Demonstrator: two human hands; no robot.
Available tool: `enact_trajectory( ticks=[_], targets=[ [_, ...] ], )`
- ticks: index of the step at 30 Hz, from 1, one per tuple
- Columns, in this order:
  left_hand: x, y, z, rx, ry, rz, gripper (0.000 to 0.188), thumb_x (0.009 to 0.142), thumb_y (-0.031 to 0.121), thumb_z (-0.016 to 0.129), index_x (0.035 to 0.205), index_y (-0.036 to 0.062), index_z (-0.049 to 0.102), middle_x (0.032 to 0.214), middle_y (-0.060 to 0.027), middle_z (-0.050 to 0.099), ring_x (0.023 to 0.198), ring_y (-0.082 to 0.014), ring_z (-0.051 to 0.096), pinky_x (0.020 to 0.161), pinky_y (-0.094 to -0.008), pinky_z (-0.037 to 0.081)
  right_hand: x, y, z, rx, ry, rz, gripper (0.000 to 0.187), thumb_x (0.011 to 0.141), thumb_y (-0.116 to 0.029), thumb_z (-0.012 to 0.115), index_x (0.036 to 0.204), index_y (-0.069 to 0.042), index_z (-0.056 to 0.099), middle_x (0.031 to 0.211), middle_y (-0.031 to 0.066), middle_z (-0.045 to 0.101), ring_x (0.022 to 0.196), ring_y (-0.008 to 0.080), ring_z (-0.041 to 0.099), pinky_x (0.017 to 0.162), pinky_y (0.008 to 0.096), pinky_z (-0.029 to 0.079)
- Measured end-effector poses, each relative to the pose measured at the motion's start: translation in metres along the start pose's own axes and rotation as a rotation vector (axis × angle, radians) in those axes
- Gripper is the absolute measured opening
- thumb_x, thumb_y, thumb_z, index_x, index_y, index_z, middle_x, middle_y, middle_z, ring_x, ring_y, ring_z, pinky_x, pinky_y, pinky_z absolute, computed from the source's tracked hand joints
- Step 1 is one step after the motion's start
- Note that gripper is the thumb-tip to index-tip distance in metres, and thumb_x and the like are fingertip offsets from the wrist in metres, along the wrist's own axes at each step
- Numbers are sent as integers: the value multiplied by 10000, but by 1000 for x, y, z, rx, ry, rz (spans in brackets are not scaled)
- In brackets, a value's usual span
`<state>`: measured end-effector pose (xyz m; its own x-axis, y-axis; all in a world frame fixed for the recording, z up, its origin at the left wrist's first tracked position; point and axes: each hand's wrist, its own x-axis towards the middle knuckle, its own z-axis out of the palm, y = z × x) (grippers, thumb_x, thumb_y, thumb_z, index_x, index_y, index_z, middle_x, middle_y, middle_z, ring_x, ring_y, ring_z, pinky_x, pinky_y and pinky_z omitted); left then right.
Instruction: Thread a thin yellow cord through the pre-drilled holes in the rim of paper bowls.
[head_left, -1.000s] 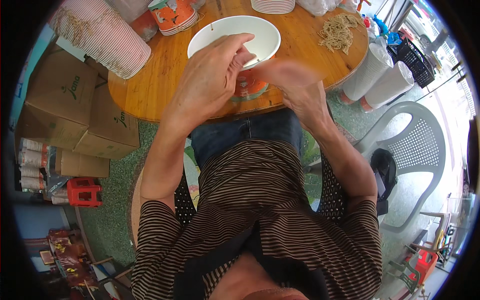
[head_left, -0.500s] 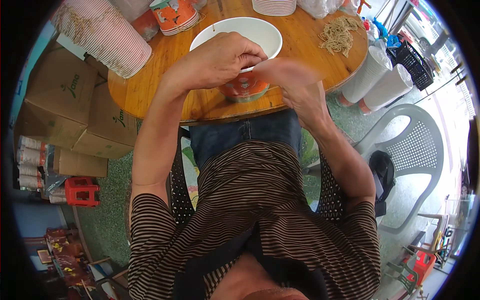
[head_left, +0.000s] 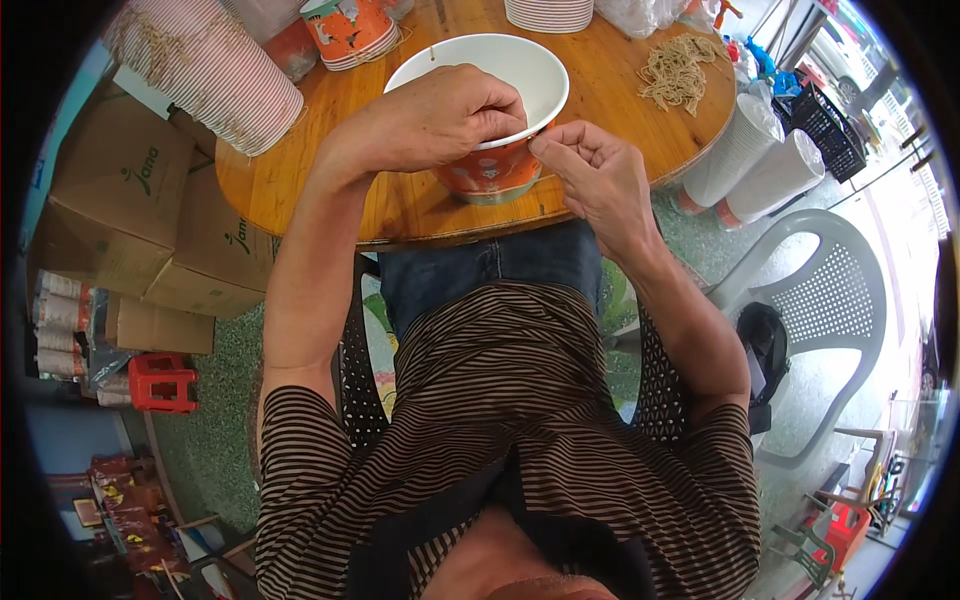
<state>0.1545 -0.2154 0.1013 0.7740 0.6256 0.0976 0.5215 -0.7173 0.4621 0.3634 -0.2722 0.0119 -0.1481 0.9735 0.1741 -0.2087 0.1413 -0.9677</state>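
A round paper bucket (head_left: 490, 172), orange outside and white inside, stands near the table's front edge. My left hand (head_left: 440, 115) reaches over its near rim, fingers curled together inside; whatever they pinch is hidden. Close to it, my right hand (head_left: 600, 175) presses thumb and forefinger together against the outside of the rim, on the right. Something too small to make out is at those fingertips. A short bit of beige string (head_left: 432, 52) shows at the bucket's far left rim.
Beige strings (head_left: 680, 72) lie heaped at the table's right. A tall stack of paper buckets (head_left: 215, 75) leans at the left, strings draped over it. Another orange bucket (head_left: 350, 32) and a white stack (head_left: 550, 14) stand farther back. A grey plastic chair (head_left: 800, 310) is to the right.
My right hand, blurred and stretched over the rim before, has drawn back and closed into a pinch at the rim. The bucket has shifted slightly right; my left hand stays nearly in place.
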Motion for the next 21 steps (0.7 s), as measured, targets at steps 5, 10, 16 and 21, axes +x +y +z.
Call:
enact_trajectory(
  ticks=[5, 10, 16, 21],
  targets=[
    [-1, -1, -1, 18, -12, -14, 216, 1054, 167, 538, 958, -13, 610, 757, -72, 554, 725, -144, 498, 687, -324, 454, 0, 0, 0, -2, -3, 5, 213, 970, -178, 723, 1016, 29, 705, 734, -46, 624, 583, -15, 437, 495, 191, 294],
    [-11, -10, -4, -184, 122, -98, 244, 1094, 196, 481, 977, 19, 599, 864, -28, 598, 750, -106, 545, 665, -281, 470, -1, -1, 1, -21, -64, 38, 257, 984, -222, 721, 1021, 31, 702, 724, -42, 618, 555, -12, 421, 473, 192, 298],
    [-24, -12, -10, -470, 332, -105, 271, 1108, 229, 486, 997, 16, 611, 998, -28, 658, 861, -88, 613, 754, -248, 510, 7, -4, 6, 10, -197, 80, 270, 999, -264, 706, 990, 5, 694, 751, -23, 609, 551, 17, 450, 473, 197, 356],
    [-31, 2, -14, -477, 316, 184, 249, 1099, 204, 512, 1007, 4, 629, 1314, -126, 660, 1109, -146, 608, 1022, -312, 466, 40, -4, 13, 207, -329, 178, 248, 1007, -292, 672, 927, -57, 673, 787, -11, 617, 648, 63, 549, 578, 225, 453]
  ],
)
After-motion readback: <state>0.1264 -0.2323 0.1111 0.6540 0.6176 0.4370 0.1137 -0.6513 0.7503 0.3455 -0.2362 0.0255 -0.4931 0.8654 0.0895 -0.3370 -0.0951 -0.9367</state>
